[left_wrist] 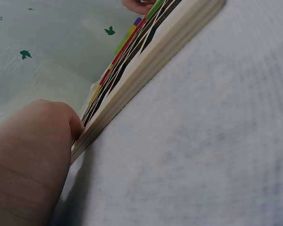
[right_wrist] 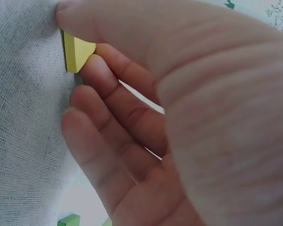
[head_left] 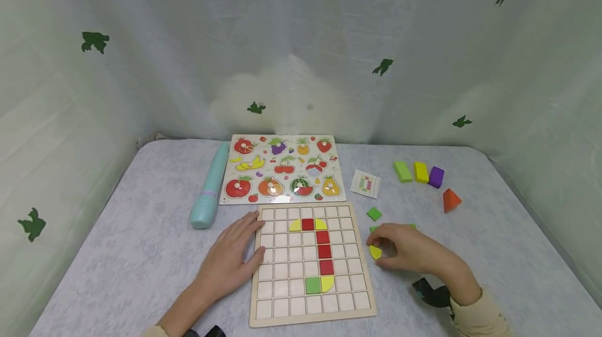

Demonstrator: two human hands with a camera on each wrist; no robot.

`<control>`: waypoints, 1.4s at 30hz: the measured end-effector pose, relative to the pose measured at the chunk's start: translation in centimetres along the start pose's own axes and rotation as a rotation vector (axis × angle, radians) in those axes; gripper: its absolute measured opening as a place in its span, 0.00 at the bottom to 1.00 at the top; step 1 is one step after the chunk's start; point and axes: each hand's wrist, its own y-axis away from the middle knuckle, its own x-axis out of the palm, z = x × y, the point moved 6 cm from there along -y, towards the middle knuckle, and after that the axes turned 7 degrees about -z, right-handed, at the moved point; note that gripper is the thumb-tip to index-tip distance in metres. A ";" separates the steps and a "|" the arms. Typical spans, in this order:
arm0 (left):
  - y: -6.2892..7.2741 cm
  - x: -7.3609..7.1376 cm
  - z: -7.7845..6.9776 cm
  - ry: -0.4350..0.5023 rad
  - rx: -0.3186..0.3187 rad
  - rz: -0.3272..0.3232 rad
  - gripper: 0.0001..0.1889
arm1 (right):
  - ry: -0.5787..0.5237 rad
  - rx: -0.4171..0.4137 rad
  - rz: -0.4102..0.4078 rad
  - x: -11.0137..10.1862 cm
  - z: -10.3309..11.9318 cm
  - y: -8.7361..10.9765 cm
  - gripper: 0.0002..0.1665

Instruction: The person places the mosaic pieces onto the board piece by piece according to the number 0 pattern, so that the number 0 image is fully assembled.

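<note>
A wooden grid board (head_left: 274, 306) lies flat, with red squares (head_left: 324, 251), yellow quarter-round pieces (head_left: 327, 283) and one green square (head_left: 312, 285) in its cells. My left hand (head_left: 224, 259) rests along the board's left edge, fingertips over the rim and fingers fairly straight. Beyond the right edge, my right hand (head_left: 408, 247) pinches a yellow quarter-round piece (head_left: 375, 252) between thumb and fingers, low over the cloth. In the right wrist view this yellow piece (right_wrist: 73, 54) is upright on its edge. Green pieces (head_left: 374, 213) lie beside that hand, some partly hidden by it.
A fruit puzzle board (head_left: 259, 174) lies behind the grid, beside a teal cylindrical case (head_left: 210, 190). At the right are a printed pattern card (head_left: 365, 184), a light green block (head_left: 402, 171), a yellow block (head_left: 420, 172), a purple block (head_left: 436, 177) and an orange-red triangular block (head_left: 451, 200).
</note>
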 end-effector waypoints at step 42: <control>-0.1 0.1 0.1 -0.024 -0.022 0.018 0.29 | 0.093 -0.399 0.128 6.9 13.4 -5.0 0.16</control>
